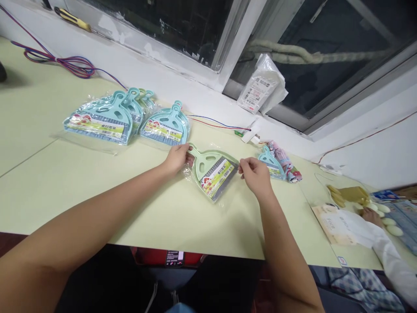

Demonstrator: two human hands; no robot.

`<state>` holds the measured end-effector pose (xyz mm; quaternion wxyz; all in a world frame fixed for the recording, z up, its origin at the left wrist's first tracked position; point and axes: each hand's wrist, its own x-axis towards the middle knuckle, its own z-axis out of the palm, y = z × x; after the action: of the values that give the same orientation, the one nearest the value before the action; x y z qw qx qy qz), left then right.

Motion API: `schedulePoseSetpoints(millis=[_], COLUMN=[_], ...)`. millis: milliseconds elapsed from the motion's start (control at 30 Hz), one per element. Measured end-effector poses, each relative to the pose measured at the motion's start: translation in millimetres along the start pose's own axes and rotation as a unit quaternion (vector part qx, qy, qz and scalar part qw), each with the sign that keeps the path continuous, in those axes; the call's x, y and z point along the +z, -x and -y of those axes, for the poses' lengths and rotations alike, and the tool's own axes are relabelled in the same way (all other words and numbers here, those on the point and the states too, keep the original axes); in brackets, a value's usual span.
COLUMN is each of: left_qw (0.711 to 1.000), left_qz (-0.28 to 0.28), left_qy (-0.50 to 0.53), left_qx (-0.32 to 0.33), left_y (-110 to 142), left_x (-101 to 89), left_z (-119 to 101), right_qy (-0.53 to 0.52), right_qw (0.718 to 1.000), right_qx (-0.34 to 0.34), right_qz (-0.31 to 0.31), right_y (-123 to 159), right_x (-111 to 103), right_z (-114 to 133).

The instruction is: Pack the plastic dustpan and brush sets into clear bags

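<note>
Between my hands is a green dustpan and brush set [210, 167] in a clear plastic bag, tilted, with its printed label facing up. My left hand [177, 158] is closed round the handle end at the upper left. With thumb and fingers pinched, my right hand [256, 174] grips the bag at the pan's right corner. Just beyond my left hand lies a bagged blue dustpan set [166, 126]. Farther left, several more bagged sets, mostly blue, overlap in a pile [100, 121]. A smaller-looking blue dustpan set [271, 163] rests beyond my right hand, against a patterned cloth bundle [285, 161].
Coiled red and blue wire [71, 65] lies at the back left, below a screwdriver [73, 19] on the sill. A white labelled package [262, 87] leans at the window. At the right, another person's hand [371, 216] is near pale oval objects [392, 227]. A phone [175, 258] shows below the table edge.
</note>
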<state>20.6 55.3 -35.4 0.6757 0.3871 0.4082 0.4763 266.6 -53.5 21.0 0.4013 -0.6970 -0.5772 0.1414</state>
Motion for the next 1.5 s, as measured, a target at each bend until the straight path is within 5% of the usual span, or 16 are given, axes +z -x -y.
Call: schedulePoseSetpoints(millis=[133, 267, 533, 833, 1133, 1500], left_qw=[0.999, 0.999, 1.000, 1.000, 0.969, 0.967], left_qz=[-0.031, -0.037, -0.026, 0.003, 0.077, 0.046], left_qy=[0.015, 0.017, 0.003, -0.015, -0.220, -0.217], left_qx=[0.004, 0.013, 0.007, -0.003, 0.077, 0.129], left_y=[-3.9, -2.4, 4.2, 4.0, 8.8, 0.4], left_x=[-2.5, -1.7, 2.8, 3.3, -2.9, -7.4], left_z=[-3.1, -6.1, -8.1, -4.5, 1.6, 4.4], right_qy=[-0.121, -0.261, -0.436, -0.437, -0.447, -0.441], right_qw=[0.979, 0.920, 0.852, 0.859, 0.856, 0.859], right_qx=[0.133, 0.227, 0.220, 0.214, 0.229, 0.222], right_qz=[0.095, 0.182, 0.187, 0.162, 0.118, 0.133], right_y=[8.2, 7.7, 12.4, 13.9, 9.3, 9.1], right_x=[4.7, 17.9, 31.1, 38.9, 32.4, 31.8], right_z=[-20.8, -22.2, -21.0, -26.6, -26.5, -28.9])
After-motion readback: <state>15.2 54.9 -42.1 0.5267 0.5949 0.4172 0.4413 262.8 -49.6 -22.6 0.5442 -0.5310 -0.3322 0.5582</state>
